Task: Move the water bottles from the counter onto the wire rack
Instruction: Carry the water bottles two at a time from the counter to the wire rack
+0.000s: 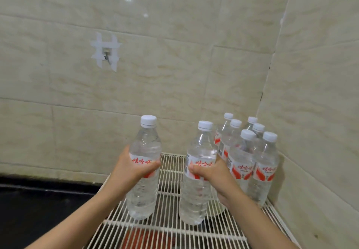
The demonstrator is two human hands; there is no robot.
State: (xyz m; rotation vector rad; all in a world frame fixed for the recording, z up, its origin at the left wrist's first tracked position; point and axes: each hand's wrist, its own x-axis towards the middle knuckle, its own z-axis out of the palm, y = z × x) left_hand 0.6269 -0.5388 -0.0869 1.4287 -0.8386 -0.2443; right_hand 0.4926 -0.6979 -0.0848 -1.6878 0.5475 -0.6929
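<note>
I hold two clear water bottles with white caps and red-lettered labels above the white wire rack (171, 231). My left hand (128, 169) grips the left bottle (144, 188) around its label. My right hand (213, 174) grips the right bottle (198, 190) the same way. Both bottles stand upright with their bases close over the rack wires; whether they touch is unclear. Several more bottles of the same kind (250, 163) stand grouped on the rack in the back right corner, right beside my right hand.
Beige tiled walls (174, 73) close off the back and the right side of the rack. A taped hook (105, 53) is fixed to the back wall. A dark counter (38, 206) lies to the left of the rack. Something red shows beneath the rack wires.
</note>
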